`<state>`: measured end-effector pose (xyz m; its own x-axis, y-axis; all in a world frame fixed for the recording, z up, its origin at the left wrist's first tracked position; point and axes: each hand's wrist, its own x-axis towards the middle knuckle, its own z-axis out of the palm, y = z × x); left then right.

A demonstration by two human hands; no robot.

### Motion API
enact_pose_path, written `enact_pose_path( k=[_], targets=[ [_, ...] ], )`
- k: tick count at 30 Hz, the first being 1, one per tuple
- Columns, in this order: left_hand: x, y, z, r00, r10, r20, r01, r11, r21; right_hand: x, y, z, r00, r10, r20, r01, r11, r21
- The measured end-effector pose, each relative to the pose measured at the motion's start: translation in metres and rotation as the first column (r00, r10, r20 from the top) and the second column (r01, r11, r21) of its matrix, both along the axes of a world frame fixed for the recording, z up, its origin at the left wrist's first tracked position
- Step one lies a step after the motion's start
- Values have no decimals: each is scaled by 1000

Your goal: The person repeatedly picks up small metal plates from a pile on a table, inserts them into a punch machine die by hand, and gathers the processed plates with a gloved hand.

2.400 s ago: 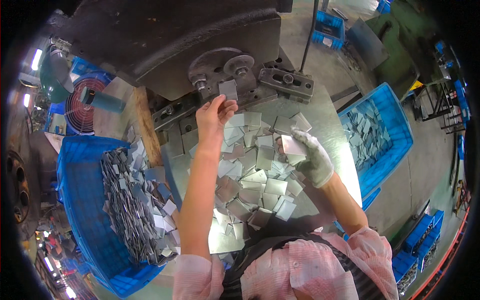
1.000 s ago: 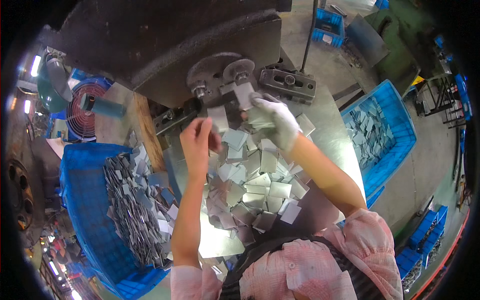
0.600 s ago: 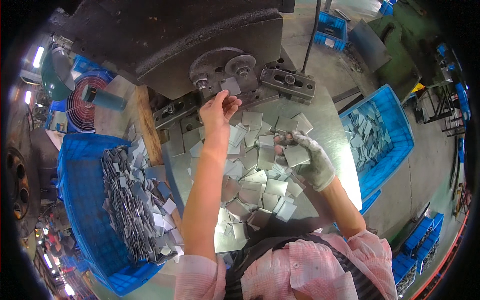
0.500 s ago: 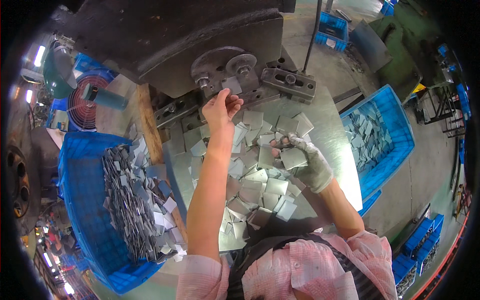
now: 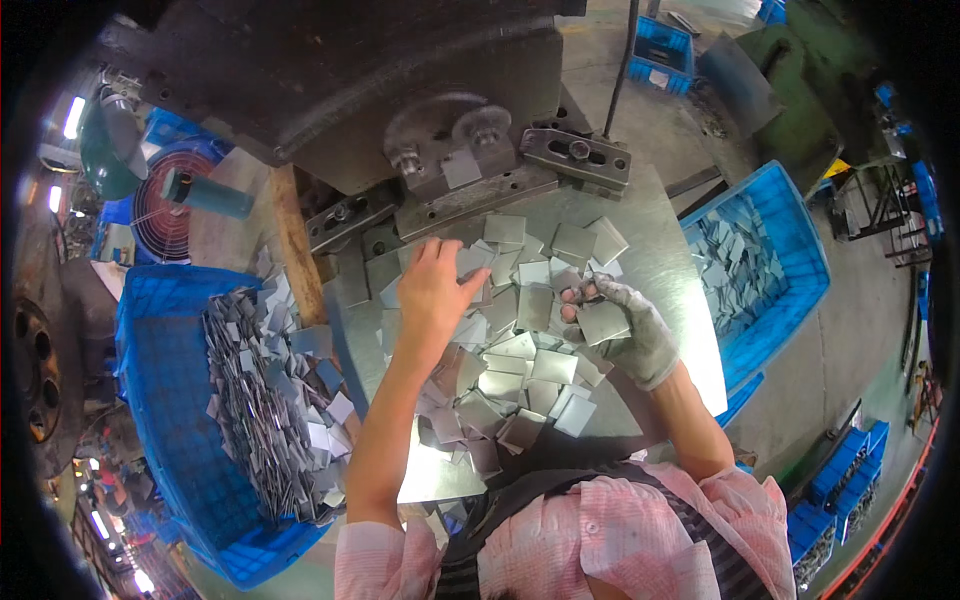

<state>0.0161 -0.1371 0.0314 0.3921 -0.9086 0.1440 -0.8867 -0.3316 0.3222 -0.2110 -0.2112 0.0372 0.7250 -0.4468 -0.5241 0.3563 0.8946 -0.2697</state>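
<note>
- The person's bare left hand (image 5: 430,295) hovers over the near part of the work, its grip wide, thumb apart from the fingers; I can't tell whether it touches the loose plates (image 5: 528,375) underneath.
- The right hand (image 5: 645,335), in a pale glove (image 5: 655,362) that leaves some fingertips bare, has its grip closed around a flat held plate (image 5: 605,323), face up, over the right side of the pile.
- Another square plate (image 5: 461,169) sits at the dark machine (image 5: 400,60), just below two round bolted discs (image 5: 483,127).
- The loose plates lie scattered and overlapping across the metal tabletop (image 5: 665,235), between the machine and the person.
- To the person's left stands a blue crate (image 5: 160,390) heaped with plates, a wooden bar (image 5: 293,245) along its far side.
- To the right, a second blue bin (image 5: 798,230) holds more of them.
- Beyond the left crate I see a round fan (image 5: 155,212) and a green lampshade (image 5: 105,152).
</note>
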Motion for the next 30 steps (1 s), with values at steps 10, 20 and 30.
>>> enact_pose_path(
  k=[10, 20, 30],
  targets=[
    [21, 15, 32, 973, 81, -214, -159, 912, -379, 107, -60, -1, 974, 211, -77, -217, 974, -71],
    [28, -37, 17, 61, -82, -995, -611, 785, -102, 95, -49, -1, 992, -17, -125, -22, 952, -306],
    [15, -70, 6, 27, -107, -994, -570, 815, -103, 20, -15, 12, 1000, -4, 28, 8, 990, -143]
  ],
)
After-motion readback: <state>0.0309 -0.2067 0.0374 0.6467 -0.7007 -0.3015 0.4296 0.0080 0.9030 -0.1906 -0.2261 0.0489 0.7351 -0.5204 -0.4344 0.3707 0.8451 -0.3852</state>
